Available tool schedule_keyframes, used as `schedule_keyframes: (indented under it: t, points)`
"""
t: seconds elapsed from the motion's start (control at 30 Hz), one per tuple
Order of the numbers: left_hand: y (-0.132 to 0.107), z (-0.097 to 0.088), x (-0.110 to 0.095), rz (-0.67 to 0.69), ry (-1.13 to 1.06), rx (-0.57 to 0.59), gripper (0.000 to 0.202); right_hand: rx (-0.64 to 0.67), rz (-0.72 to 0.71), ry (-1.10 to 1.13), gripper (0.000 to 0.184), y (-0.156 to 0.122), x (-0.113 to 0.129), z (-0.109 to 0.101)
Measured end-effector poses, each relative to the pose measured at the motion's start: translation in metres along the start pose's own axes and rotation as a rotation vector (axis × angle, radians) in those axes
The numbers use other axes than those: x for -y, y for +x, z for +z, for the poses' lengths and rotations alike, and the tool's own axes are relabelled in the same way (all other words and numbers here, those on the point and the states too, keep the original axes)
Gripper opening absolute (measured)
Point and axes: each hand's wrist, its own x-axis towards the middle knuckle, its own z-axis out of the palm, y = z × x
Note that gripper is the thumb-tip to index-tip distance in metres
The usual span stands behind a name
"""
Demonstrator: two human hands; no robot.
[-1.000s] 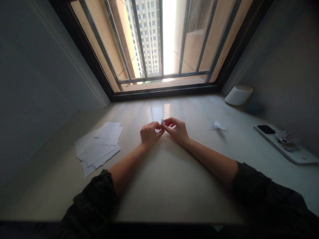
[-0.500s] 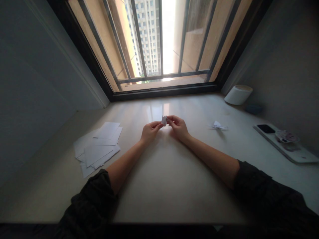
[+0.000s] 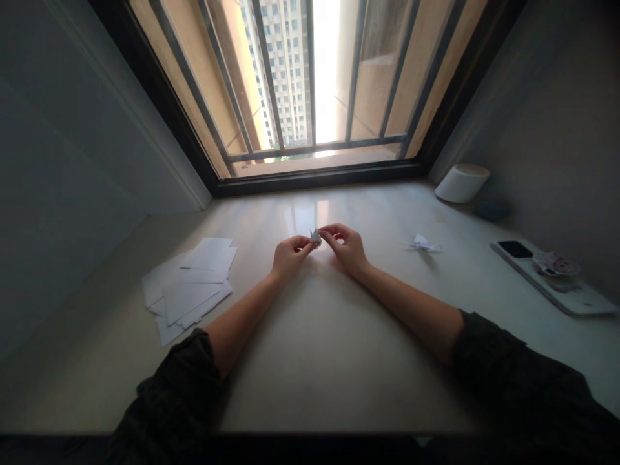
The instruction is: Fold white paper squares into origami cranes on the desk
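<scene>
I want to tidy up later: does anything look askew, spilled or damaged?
Only mildly: the white sheets at the left lie in an uneven, overlapping spread, not a squared stack. The white cylinder at the back right appears to lean, but that may be lens distortion. I see no spill or clear damage.

The folded paper (image 3: 315, 237) between the left hand (image 3: 289, 256) and right hand (image 3: 349, 250) is white. Left of them, the sheets (image 3: 191, 298) are white; beyond them, the window frame (image 3: 320, 185) is black.

"Window (image 3: 322, 90)?"
"Dark frame (image 3: 320, 183), vertical bars (image 3: 312, 71); a tower block (image 3: 285, 71) stands outside."
"Walls?"
"Left wall (image 3: 72, 161) and right wall (image 3: 547, 129) both lie in shadow."
"Light?"
"Daylight, reflecting off the pale tabletop (image 3: 339, 361)."
</scene>
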Motion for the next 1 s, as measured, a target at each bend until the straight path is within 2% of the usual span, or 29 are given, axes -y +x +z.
schedule_keyframes:
  t: [0.27,0.4,0.6,0.8,1.0]
  points:
    - [-0.005,0.002,-0.011,-0.033,0.076,-0.078,0.036,0.002,-0.007,-0.034,0.024,0.0,-0.004,0.0]
    - [-0.006,0.002,-0.014,-0.018,0.059,-0.062,0.038,0.011,-0.052,-0.046,0.022,-0.002,-0.003,0.0]
    - [-0.005,0.001,-0.012,-0.041,0.06,-0.04,0.04,0.015,-0.057,-0.041,0.024,-0.003,0.003,0.002]
    - [-0.001,0.0,-0.008,-0.025,-0.039,-0.034,0.039,-0.033,-0.011,0.053,0.024,-0.001,-0.004,0.005]
    - [-0.002,-0.001,-0.006,-0.035,-0.072,-0.061,0.039,-0.005,0.034,0.092,0.028,0.002,-0.007,0.004]
